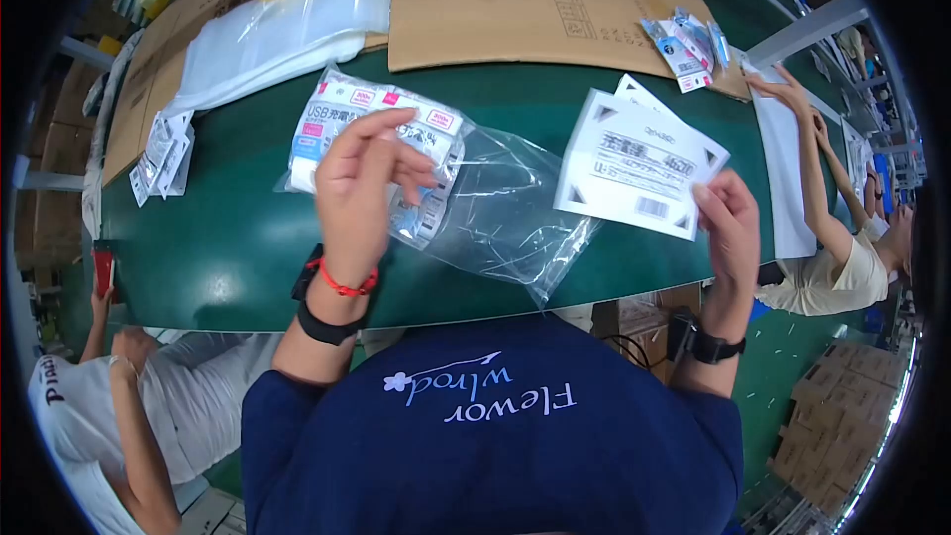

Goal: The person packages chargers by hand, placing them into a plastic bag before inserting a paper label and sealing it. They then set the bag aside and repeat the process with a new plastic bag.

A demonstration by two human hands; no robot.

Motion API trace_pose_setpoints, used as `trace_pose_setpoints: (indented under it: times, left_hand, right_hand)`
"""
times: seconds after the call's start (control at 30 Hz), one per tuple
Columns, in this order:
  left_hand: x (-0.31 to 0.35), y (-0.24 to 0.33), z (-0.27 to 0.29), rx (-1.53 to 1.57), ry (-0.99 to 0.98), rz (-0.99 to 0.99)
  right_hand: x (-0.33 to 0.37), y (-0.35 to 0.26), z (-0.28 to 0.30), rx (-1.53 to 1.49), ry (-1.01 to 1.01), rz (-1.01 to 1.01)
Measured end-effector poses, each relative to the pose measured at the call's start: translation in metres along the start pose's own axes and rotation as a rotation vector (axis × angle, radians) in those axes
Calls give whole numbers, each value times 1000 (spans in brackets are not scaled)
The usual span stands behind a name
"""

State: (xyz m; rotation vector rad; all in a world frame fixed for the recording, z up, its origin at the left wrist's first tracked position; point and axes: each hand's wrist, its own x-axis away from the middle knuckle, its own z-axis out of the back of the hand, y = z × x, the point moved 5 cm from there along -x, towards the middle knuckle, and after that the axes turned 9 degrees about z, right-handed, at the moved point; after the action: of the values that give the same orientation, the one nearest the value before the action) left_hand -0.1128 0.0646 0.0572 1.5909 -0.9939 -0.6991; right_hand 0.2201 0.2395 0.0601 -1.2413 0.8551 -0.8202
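Note:
My right hand (731, 223) pinches the corner of a white printed card (619, 173) between thumb and fingers. Behind its top edge another white card (642, 92) sticks out. A clear plastic bag (515, 213) lies on the green table in front of me, its left part filled with several flat retail packets (436, 144) in white, pink and blue. Over these packets is my left hand (367, 168), its fingers loosely bent and apart, with nothing visible in them. The bag's slack right end reaches below the card.
Stacked clear bags (297, 25) and a cardboard sheet (495, 20) cover the far side. More packets (686, 48) lie far right, white cards (163, 154) at left. One person (149, 396) sits at left with a red object; another's arms (812, 139) rest at right.

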Motion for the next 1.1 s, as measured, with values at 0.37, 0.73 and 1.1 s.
trace_pose_setpoints:
  times: [0.37,0.73,1.1]
  left_hand:
    - [13,8,78,-142,416,-257]
    - [35,-4,101,-224,482,-310]
    - [34,-19,96,-267,484,-310]
  right_hand:
    - [51,66,-32,-113,-144,-400]
    - [20,64,-103,-248,-210,-315]
    - [22,76,-120,-340,-254,-391]
